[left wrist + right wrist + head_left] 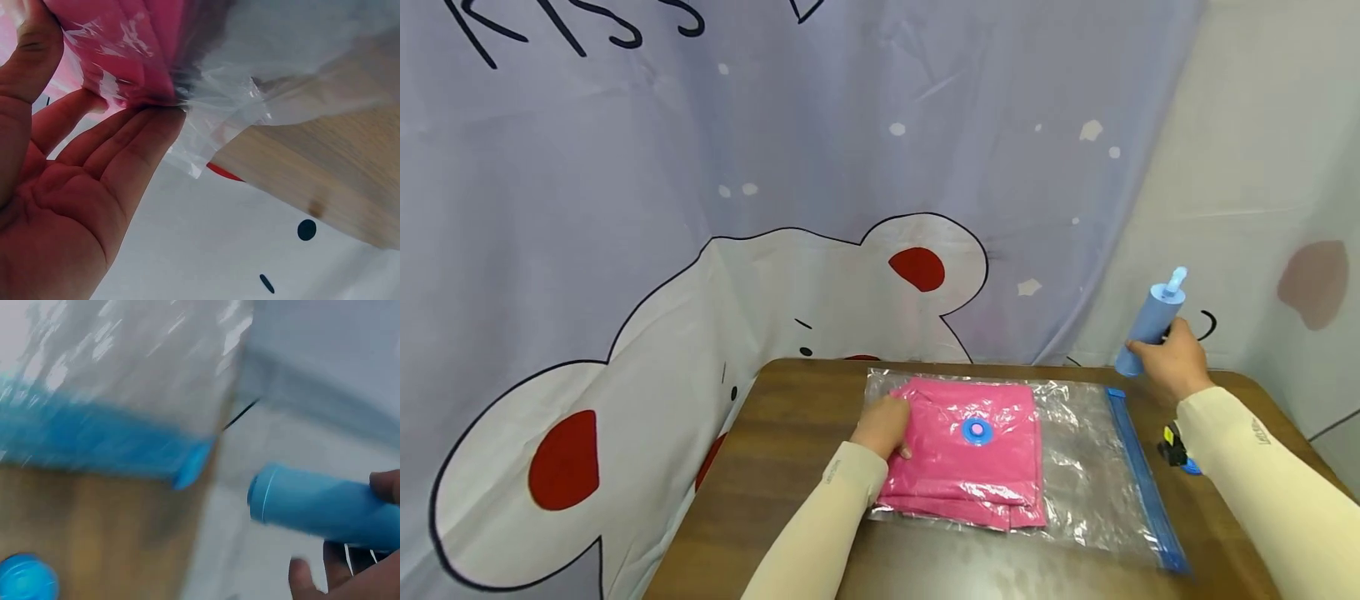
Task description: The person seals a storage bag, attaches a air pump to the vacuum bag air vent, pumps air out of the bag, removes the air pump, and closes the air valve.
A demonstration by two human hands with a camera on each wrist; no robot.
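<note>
Your left hand, thumb and fingers apart, touches the clear bag containing the pink bundle on the table. Your right hand grips the blue cylinder.

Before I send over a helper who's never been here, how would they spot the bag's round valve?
On the brown table lies a clear bag holding folded pink fabric. The round valve sits over the pink: unlike the straight blue edge strip, it's a pink-centred blue ring.
</note>
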